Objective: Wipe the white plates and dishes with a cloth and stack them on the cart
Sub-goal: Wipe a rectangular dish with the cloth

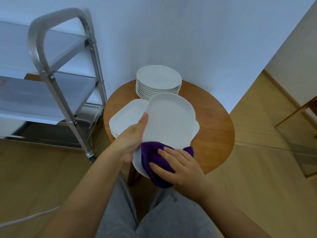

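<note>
Hands meet over the near edge of a round wooden table (214, 134): the left hand (133, 140) grips the edge of a tilted white oval dish (169, 121), thumb lying up along its rim, while the right hand (178, 166) presses a purple cloth (154, 160) flat-fingered against the dish's lower end. Beyond the left hand, under the raised dish, more white dishes (127, 117) lie stacked on the table, and farther back stands a stack of round white plates (158, 83). Off to the left of both hands stands the metal cart (68, 100), its shelves showing no dishes.
</note>
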### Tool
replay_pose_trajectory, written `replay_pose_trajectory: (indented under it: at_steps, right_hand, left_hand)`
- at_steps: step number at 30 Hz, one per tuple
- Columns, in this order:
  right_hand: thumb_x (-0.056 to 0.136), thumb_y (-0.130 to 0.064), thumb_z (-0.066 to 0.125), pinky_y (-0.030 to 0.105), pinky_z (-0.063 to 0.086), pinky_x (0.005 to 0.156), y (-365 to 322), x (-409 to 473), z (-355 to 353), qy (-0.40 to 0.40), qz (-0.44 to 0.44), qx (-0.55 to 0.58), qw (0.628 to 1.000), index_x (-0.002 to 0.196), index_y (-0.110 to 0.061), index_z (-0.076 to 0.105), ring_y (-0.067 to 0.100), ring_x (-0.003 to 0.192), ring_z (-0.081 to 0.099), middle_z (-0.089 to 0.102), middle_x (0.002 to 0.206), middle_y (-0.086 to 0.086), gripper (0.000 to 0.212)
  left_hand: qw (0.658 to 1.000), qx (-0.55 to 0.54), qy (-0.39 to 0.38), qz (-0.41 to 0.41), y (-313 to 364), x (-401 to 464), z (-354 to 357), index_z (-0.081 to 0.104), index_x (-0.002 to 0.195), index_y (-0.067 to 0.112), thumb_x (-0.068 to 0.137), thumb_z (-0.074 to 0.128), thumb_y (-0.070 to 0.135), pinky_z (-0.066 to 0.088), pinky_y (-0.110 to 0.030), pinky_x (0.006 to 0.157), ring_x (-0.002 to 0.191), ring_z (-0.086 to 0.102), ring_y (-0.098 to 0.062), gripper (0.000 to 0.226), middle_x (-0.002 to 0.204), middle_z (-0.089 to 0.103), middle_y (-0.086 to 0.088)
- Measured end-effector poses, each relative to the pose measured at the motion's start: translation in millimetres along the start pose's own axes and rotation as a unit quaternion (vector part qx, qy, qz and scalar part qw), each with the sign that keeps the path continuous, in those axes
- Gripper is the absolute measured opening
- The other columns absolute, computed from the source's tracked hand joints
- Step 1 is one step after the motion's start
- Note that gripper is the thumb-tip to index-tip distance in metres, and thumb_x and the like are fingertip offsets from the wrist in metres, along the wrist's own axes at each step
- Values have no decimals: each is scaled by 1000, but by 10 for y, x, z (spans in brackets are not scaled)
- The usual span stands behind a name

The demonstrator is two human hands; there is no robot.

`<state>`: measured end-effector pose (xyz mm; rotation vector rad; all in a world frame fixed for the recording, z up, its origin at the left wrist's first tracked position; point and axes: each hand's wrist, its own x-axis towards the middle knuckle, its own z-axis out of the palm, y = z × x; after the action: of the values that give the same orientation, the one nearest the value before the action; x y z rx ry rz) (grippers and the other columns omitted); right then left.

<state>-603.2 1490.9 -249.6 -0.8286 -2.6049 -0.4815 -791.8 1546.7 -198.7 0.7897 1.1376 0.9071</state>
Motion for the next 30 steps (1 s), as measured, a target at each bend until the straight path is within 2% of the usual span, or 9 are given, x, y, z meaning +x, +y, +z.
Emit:
replay_pose_trajectory:
  at_steps: [6, 10, 13, 16, 19, 23, 25, 27, 30]
  right_hand:
    - [87, -27, 59, 36, 52, 86, 209, 68, -113, 38, -4, -34, 999, 126, -19, 45, 27, 107, 62, 66, 116, 13, 42]
    - [85, -24, 64, 30, 56, 68, 214, 156, -184, 67, 51, -38, 996, 120, -14, 47, 26, 86, 69, 71, 98, 13, 40]
    - [68, -18, 83, 27, 52, 53, 170, 246, -200, 69, 169, -60, 981, 118, -9, 55, 26, 72, 67, 71, 90, 15, 58]
    - [61, -12, 87, 29, 51, 48, 141, 394, -192, 81, 251, -77, 961, 112, -3, 64, 29, 69, 66, 69, 89, 19, 57]
    - [63, -14, 85, 29, 53, 53, 119, 388, -161, 79, 215, -62, 971, 117, -6, 56, 29, 74, 67, 69, 95, 18, 62]
    - [67, -16, 84, 28, 54, 60, 259, 105, -212, 43, 146, -38, 988, 121, -10, 50, 26, 78, 67, 70, 97, 15, 64]
    - [62, -14, 87, 24, 50, 56, 325, 38, -256, 33, 148, -4, 988, 115, -6, 62, 24, 72, 67, 71, 89, 13, 60]
    - [61, -12, 87, 15, 44, 54, 311, 92, -314, 13, 197, 80, 977, 112, -6, 66, 20, 67, 65, 69, 82, 6, 55]
    - [72, -10, 78, 9, 41, 56, 308, 202, -432, -9, 396, 309, 865, 119, -28, 57, 7, 77, 62, 61, 86, -16, 54]
  left_hand:
    - [970, 187, -112, -105, 191, -62, -114, 65, 101, 25, 67, 49, 67, 53, -45, 86, 96, 66, -28, 56, 99, 72, -6]
    - [983, 147, 16, -108, 268, -76, -86, 53, 97, 32, 74, 46, 73, 45, -48, 97, 98, 59, -28, 47, 103, 61, -4]
    - [991, 58, 115, -40, 219, -113, -41, 46, 107, 29, 74, 53, 70, 52, -46, 85, 96, 59, -26, 54, 106, 58, -1]
    - [990, -17, 138, -9, -10, -220, 180, 41, 113, 29, 83, 64, 41, 58, -39, 63, 86, 59, -21, 40, 99, 55, 3]
    - [990, -50, 128, -10, -120, -271, 198, 41, 111, 25, 89, 59, 12, 56, -33, 47, 83, 58, -22, 32, 96, 54, 0]
    - [998, -55, 30, -23, 10, -309, -199, 44, 118, 22, 81, 60, 7, 57, -34, 50, 85, 67, -31, 43, 104, 63, -10]
    - [998, -46, -14, -31, 63, -320, -270, 47, 115, 23, 73, 63, 18, 57, -35, 51, 73, 71, -30, 45, 90, 73, -9]
    - [995, -59, -52, -57, 99, -270, -289, 48, 115, 22, 71, 59, 50, 58, -37, 55, 71, 71, -30, 54, 90, 74, -13]
    - [996, -16, -43, -80, 93, -161, -174, 52, 120, 24, 53, 39, 83, 58, -40, 64, 88, 70, -28, 90, 104, 71, -11]
